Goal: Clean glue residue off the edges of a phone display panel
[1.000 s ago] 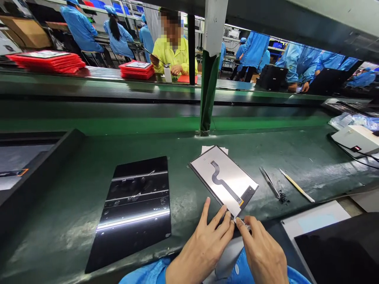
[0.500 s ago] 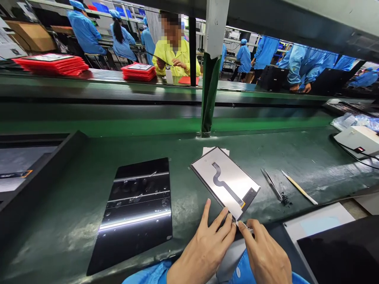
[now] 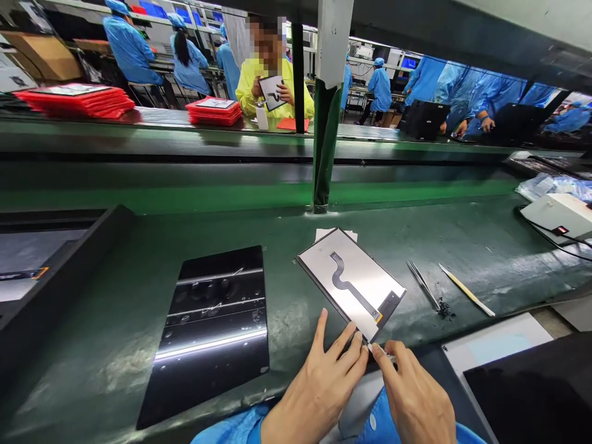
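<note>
A tablet-sized display panel (image 3: 319, 262) lies back side up and at an angle on the green bench. A dark curved ribbon cable (image 3: 341, 280) runs along its silver back. My left hand (image 3: 319, 376) is spread, its fingertips resting at the panel's near corner and edge. At the same corner, my right hand (image 3: 416, 385) is closed in a pinch. A small pale bit shows by its thumb, mostly hidden, so I cannot tell what it is. To the right lie metal tweezers (image 3: 422, 285), beside black scraps (image 3: 445, 309), and a yellowish pointed stick tool (image 3: 466, 290).
A glossy black glass panel (image 3: 213, 320) lies left of my hands, with a black tray (image 3: 113, 231) beyond it. A post (image 3: 324, 148) rises from the bench. White box with cables (image 3: 559, 216) at right. Across stand red stacks (image 3: 213, 112) and a person in yellow (image 3: 250, 80).
My hands and the display panel stay nearly where they were. Across the bench, the person in yellow has lifted and turned a panel so its silver back shows.
</note>
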`<state>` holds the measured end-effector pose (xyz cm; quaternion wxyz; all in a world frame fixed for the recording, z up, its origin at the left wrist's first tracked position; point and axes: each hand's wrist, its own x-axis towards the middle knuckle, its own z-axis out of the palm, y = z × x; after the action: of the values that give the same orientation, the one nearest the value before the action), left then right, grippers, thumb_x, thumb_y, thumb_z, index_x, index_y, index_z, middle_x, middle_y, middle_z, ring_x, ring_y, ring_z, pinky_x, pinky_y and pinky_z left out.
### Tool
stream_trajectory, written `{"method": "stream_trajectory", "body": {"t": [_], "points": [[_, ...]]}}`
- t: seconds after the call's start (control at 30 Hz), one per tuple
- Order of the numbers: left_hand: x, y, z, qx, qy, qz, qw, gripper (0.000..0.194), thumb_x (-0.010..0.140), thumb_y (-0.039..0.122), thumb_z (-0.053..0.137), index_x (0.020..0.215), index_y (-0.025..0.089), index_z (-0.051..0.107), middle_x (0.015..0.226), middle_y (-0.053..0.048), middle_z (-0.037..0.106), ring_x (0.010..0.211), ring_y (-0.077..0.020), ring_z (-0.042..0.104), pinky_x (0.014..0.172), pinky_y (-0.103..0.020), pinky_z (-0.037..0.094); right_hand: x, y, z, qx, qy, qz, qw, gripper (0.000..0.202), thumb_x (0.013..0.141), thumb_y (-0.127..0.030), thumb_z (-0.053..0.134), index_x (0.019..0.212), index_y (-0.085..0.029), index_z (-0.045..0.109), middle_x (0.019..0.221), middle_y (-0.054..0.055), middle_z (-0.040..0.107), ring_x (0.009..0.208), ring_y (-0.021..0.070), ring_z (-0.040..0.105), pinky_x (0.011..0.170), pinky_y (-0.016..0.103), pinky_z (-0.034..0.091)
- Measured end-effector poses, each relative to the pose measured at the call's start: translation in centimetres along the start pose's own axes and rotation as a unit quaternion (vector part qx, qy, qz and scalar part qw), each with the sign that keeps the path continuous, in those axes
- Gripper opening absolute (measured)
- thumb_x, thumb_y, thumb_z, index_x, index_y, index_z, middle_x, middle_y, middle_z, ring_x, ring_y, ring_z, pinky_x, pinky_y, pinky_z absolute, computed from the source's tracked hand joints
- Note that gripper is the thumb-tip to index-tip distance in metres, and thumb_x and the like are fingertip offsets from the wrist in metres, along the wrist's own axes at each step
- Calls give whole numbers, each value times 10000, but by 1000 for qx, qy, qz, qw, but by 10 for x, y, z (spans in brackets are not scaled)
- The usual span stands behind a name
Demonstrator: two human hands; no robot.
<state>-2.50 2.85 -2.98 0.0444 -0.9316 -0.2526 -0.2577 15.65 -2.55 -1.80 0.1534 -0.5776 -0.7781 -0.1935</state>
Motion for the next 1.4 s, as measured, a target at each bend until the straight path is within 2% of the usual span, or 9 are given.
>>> {"method": "stream_trajectory", "body": {"t": [0.3,0.77,1.4], "points": [[1,-1,1,-5,2,-4,1000,288,992,184,489,1243,104,606,1216,-96,692,1300,-273,538,1206,-644,-40,-4,0,2,-3,-3,5,1000,431,1060,-144,209,1095,-181,637,861,54,644,670,134,599,586,251,385],[4,-1,-3,-10,9,-12,1000,285,992,178,484,1236,111,615,1204,-82,705,1281,-252,558,1217,-613,-41,-2,-2,1,-17,-11,6,1000,382,1030,-90,270,1106,-176,634,867,61,652,687,151,598,592,268,390],[1,-1,-1,-11,1,-11,1000,287,1002,197,486,1252,118,604,1219,-99,696,1310,-254,539,1210,-633,-48,-3,-1,2,-7,-6,1,1000,364,1000,-51,305,1107,-169,631,869,63,661,683,149,609,583,269,403]]}}
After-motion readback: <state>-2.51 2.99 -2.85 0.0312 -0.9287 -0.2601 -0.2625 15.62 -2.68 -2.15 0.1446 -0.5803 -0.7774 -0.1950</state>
